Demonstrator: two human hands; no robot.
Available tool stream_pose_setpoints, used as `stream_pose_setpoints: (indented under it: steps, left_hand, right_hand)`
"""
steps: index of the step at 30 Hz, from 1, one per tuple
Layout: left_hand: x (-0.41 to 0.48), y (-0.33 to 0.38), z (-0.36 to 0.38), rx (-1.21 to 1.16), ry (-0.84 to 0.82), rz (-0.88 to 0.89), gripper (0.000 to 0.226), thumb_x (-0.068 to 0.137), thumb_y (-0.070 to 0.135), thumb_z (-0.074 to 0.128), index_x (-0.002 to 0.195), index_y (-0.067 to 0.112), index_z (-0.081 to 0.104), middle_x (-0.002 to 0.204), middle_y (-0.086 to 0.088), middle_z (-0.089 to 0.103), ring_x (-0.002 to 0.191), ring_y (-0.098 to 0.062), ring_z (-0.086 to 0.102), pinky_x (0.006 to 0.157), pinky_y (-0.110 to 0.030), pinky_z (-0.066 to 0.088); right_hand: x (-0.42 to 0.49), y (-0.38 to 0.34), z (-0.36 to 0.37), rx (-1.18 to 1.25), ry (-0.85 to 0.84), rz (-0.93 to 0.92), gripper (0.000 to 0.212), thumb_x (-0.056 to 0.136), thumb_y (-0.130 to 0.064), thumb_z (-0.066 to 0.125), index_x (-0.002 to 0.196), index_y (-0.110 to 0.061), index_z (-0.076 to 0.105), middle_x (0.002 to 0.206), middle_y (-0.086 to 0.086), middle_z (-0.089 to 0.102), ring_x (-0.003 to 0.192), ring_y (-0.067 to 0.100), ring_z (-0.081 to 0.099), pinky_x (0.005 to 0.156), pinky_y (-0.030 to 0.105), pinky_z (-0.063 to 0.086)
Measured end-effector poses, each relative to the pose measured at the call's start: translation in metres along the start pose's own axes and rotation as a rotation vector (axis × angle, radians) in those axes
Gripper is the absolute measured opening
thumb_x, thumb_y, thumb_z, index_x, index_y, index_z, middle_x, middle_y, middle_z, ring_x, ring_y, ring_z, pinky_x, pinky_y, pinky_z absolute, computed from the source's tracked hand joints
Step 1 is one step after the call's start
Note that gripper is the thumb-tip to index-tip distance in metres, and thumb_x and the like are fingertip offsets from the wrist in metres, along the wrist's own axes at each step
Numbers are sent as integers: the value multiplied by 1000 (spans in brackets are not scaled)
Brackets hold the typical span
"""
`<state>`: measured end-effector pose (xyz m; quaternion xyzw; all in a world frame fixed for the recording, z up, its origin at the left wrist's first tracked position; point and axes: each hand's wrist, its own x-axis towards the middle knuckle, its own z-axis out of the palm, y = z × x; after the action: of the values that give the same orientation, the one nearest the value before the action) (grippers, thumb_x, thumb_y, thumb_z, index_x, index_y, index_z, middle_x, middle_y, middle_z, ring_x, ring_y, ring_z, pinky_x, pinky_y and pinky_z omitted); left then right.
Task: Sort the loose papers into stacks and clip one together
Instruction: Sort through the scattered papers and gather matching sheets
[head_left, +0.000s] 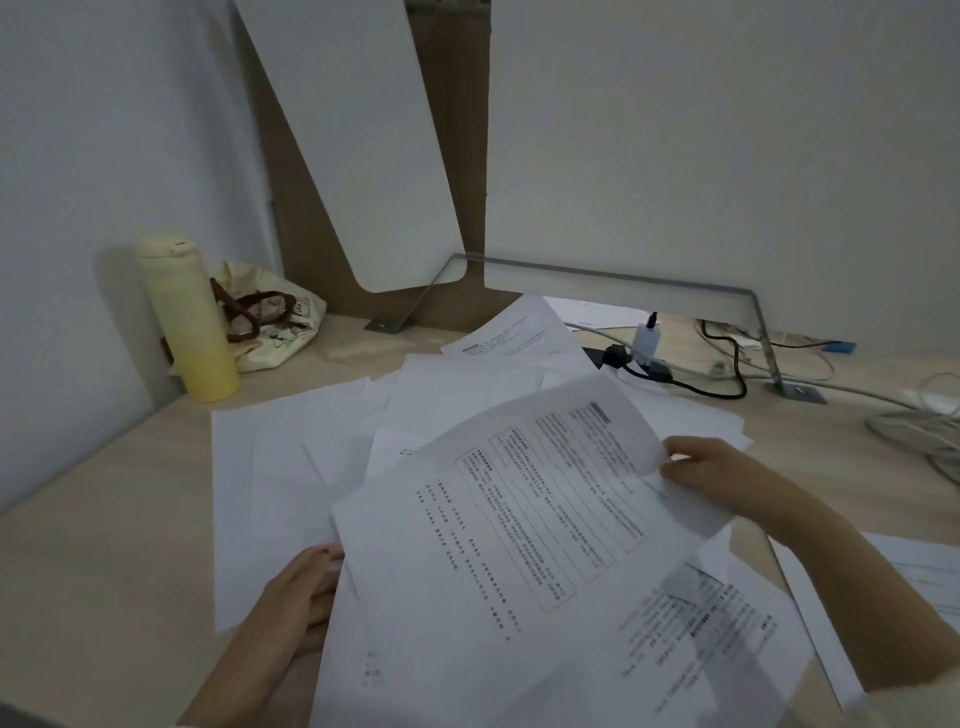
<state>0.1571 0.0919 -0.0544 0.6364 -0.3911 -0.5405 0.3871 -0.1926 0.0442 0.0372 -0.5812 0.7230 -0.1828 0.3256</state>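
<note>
Left hand (296, 597) partly hidden under the printed sheet (519, 545) (print unreadable).

Pale wooden desk (98, 545) — loose papers (280, 467), yellow bottle (189, 322), cloth bag (283, 335), cables (727, 387)

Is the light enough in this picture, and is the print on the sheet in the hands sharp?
Head view: light is dim and grey, no glare; the bottle throws a soft shadow on the wall at its left; print on the sheet is soft, not readable; the wide lens stretches the edges.
</note>
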Motion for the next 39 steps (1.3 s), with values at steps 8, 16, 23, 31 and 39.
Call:
stream_pose_setpoints:
  steps: [8, 16, 23, 31, 39]
  left_hand:
    - [3, 3, 2, -99, -27, -7, 20, 95, 26, 43, 99, 20, 61, 83, 1, 74, 83, -17, 67, 64, -31, 49]
    - [7, 2, 2, 52, -37, 21, 13, 87, 24, 59, 97, 20, 64, 88, -3, 75, 83, -19, 70, 71, -33, 55]
    - [9, -5, 7, 120, -19, 62, 15, 88, 15, 57, 99, 25, 53, 99, 3, 68, 90, -17, 66, 75, -28, 54]
    - [2, -9, 8, 100, 40, 202, 13, 93, 14, 46, 94, 27, 47, 95, 10, 63, 88, -11, 62, 69, -23, 46]
    - [-13, -5, 12, -208, 66, 259, 24, 90, 7, 52, 103, 27, 55, 102, 12, 64, 95, -5, 59, 79, -25, 44]
  right_hand:
    - [53, -36, -2, -670, 28, -81, 27, 94, -5, 33, 86, -18, 55, 120, 10, 57, 93, 23, 47, 78, 28, 35]
    - [67, -87, 97, -627, 168, -356, 30, 93, -8, 35, 116, -19, 51, 106, 10, 65, 93, 29, 61, 69, 31, 41]
    - [73, -98, 151, -455, 234, -498, 35, 94, -9, 39, 127, -17, 44, 114, 6, 61, 100, 23, 56, 69, 28, 38]
    - [57, -57, 125, 25, 157, -122, 71, 89, -31, 57, 146, -13, 18, 153, 10, 17, 138, 28, 25, 110, 38, 29]
    - [2, -36, 116, 814, -350, -88, 37, 89, -5, 53, 125, -14, 55, 120, 6, 66, 109, 25, 64, 95, 38, 51]
